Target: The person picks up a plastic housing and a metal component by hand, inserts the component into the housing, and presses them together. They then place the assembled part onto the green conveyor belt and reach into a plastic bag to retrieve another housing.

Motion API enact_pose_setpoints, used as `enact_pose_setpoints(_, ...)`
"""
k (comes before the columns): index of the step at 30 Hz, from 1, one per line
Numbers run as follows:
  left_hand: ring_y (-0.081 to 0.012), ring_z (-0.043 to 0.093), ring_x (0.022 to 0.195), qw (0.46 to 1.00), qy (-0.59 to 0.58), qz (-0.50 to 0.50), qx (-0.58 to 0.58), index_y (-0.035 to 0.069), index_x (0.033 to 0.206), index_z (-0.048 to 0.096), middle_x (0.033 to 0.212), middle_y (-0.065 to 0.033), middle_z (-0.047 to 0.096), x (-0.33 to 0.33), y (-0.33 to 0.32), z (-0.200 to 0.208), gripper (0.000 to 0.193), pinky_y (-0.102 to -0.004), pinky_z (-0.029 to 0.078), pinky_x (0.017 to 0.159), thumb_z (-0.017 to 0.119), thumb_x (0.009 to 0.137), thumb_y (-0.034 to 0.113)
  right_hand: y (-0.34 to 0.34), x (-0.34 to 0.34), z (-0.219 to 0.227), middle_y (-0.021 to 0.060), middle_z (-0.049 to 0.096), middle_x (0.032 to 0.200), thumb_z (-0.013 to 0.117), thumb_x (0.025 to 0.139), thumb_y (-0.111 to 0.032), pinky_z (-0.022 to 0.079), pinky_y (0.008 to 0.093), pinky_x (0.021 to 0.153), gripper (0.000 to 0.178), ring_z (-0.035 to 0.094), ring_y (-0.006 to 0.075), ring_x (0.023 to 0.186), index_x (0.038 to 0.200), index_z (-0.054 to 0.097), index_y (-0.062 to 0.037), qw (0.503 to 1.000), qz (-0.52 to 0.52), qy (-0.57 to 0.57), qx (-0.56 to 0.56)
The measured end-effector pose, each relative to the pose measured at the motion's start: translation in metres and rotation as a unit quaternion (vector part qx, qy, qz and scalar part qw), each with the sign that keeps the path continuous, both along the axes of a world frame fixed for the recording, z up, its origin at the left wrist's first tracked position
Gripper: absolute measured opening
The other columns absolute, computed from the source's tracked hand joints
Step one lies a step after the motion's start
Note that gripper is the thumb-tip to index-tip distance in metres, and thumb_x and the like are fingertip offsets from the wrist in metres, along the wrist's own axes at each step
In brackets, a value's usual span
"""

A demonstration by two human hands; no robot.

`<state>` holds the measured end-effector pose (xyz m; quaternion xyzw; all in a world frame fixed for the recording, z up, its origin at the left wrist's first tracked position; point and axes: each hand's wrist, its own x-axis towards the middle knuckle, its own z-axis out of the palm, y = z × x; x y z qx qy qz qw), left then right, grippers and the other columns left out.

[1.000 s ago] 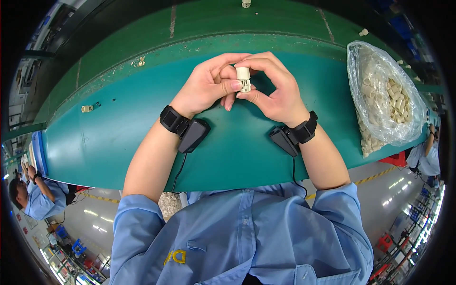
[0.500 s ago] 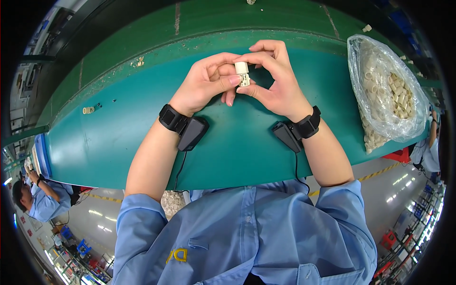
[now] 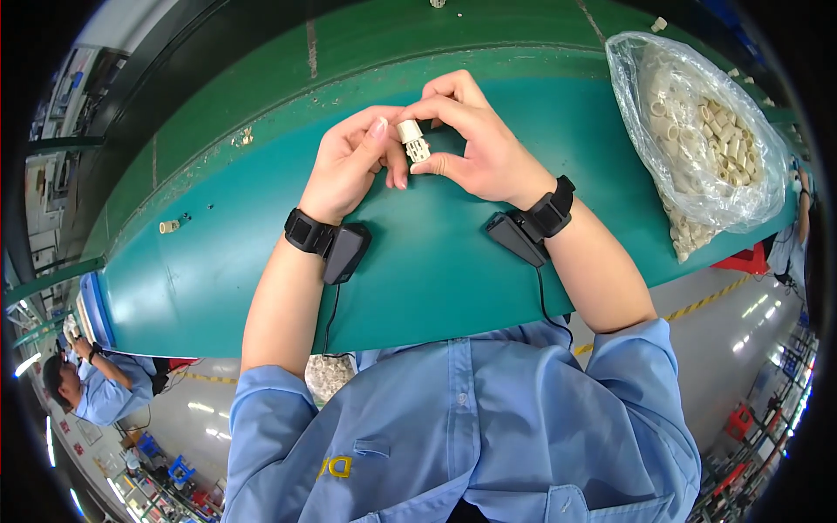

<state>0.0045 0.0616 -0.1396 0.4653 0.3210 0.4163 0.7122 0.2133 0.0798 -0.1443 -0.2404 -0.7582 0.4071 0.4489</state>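
A small cream plastic fitting, a smooth cap over a slotted lower body, is held tilted above the green mat. My right hand pinches it lengthwise, index finger at the cap end and thumb under the slotted end. Beside it, my left hand has its thumb lifted off the fitting and its fingers loosely bent and apart. The left index fingertip lies close to the cap; whether it touches is hard to tell. Each wrist wears a black strap with a black box and cable.
A clear plastic bag of cream tubular parts stands at the right. Another cream fitting lies on the green mat at the left, near small dark bits. A blue tray sits at the far left, where another person works.
The fitting has tilted and shifted left in the view. My left thumb has come off it, while my right thumb and index finger keep their pinch. The whole view has turned slightly.
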Motion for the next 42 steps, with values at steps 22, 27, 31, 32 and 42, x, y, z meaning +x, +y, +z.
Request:
enact_pose_setpoints(22, -0.0051, 0.061, 0.062, 0.814, 0.487, 0.268, 0.168, 0.002, 0.107, 0.067, 0.087, -0.0031, 0.071, -0.045, 0.128, 0.037, 0.028, -0.0190, 0.047, 0.054, 0.077, 0.082, 0.009, 0.014, 0.060, 0.009, -0.0040, 0.047, 0.076, 0.069, 0.084, 0.001, 0.042, 0.0203, 0.062, 0.044, 0.045, 0.0037, 0.066, 0.123, 0.052, -0.0079, 0.973, 0.058, 0.062, -0.216)
enact_pose_setpoints(27, -0.0050, 0.059, 0.061, 0.794, 0.512, 0.293, 0.148, 0.005, 0.111, 0.067, 0.095, -0.0027, 0.071, -0.058, 0.138, 0.020, 0.032, -0.0193, 0.044, 0.052, 0.078, 0.082, 0.012, 0.014, 0.063, 0.010, -0.0040, 0.047, 0.076, 0.069, 0.084, 0.001, 0.041, 0.0200, 0.062, 0.043, 0.044, 0.0033, 0.065, 0.123, 0.053, -0.0075, 0.972, 0.072, 0.050, -0.219)
enact_pose_setpoints(31, -0.0091, 0.065, 0.066, 0.779, 0.538, 0.285, 0.153, 0.004, 0.114, 0.066, 0.100, -0.0072, 0.072, -0.067, 0.138, 0.020, 0.038, -0.0235, 0.053, 0.058, 0.079, 0.080, 0.014, 0.012, 0.049, 0.006, -0.0047, 0.047, 0.076, 0.068, 0.084, 0.001, 0.041, 0.0195, 0.061, 0.043, 0.044, 0.0027, 0.066, 0.123, 0.052, -0.0069, 0.974, 0.090, 0.056, -0.201)
enact_pose_setpoints(32, -0.0108, 0.066, 0.068, 0.779, 0.539, 0.276, 0.160, 0.005, 0.119, 0.064, 0.103, -0.0083, 0.072, -0.074, 0.135, 0.021, 0.044, -0.0252, 0.054, 0.060, 0.080, 0.079, 0.016, 0.010, 0.045, 0.006, -0.0051, 0.046, 0.077, 0.068, 0.084, 0.001, 0.040, 0.0192, 0.062, 0.043, 0.043, 0.0025, 0.067, 0.123, 0.052, -0.0067, 0.974, 0.087, 0.060, -0.200)
enact_pose_setpoints(42, -0.0209, 0.066, 0.073, 0.621, 0.634, 0.330, 0.322, 0.009, 0.123, 0.060, 0.108, -0.0106, 0.066, -0.085, 0.000, 0.047, 0.047, -0.0316, 0.053, 0.071, 0.077, 0.081, 0.023, -0.007, 0.021, 0.021, -0.0066, 0.044, 0.078, 0.068, 0.084, 0.001, 0.039, 0.0187, 0.068, 0.041, 0.043, 0.0029, 0.072, 0.122, 0.055, -0.0075, 0.970, 0.069, 0.028, -0.233)
